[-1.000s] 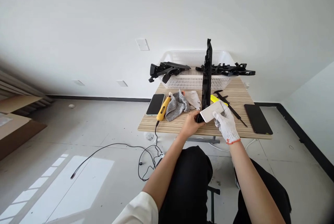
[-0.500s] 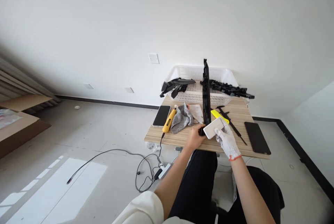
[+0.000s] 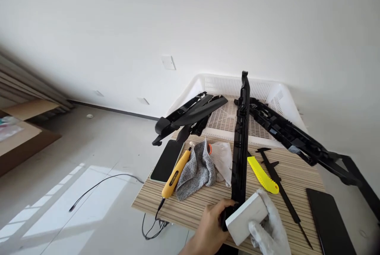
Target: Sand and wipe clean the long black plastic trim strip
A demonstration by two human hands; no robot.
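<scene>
In the head view, the person's bare left hand (image 3: pixel 212 225) is closed around the near end of a long, narrow, ribbed black plastic strip (image 3: pixel 241 148), thumb laid across it. The strip stretches away from the person over the wood-striped tabletop (image 3: pixel 154 202), its far end showing against a white slatted plastic basket (image 3: pixel 261 86).

The right hand (image 3: pixel 268 225), in a white knitted glove, has a flat, rectangular white block (image 3: pixel 247 217) clamped between thumb and fingers. One end of the block sits right by the strip's near end, next to the left hand; I can't tell whether the two touch.

Left of the strip there's a crumpled grey cloth (image 3: pixel 196 176) with a loose white glove (image 3: pixel 222 160) beside it, then a slim yellow corded tool (image 3: pixel 176 176) and a dark-screened phone with a pale edge (image 3: pixel 168 160). To the right lie a bright yellow-handled cutter (image 3: pixel 263 176), a black caliper (image 3: pixel 280 185) and, near the table's edge, a flat black slab-like device (image 3: pixel 331 221).

More black plastic parts rest across the basket, a bunch (image 3: pixel 196 114) on the left and a long jumble (image 3: pixel 285 128) jutting out on the right.
</scene>
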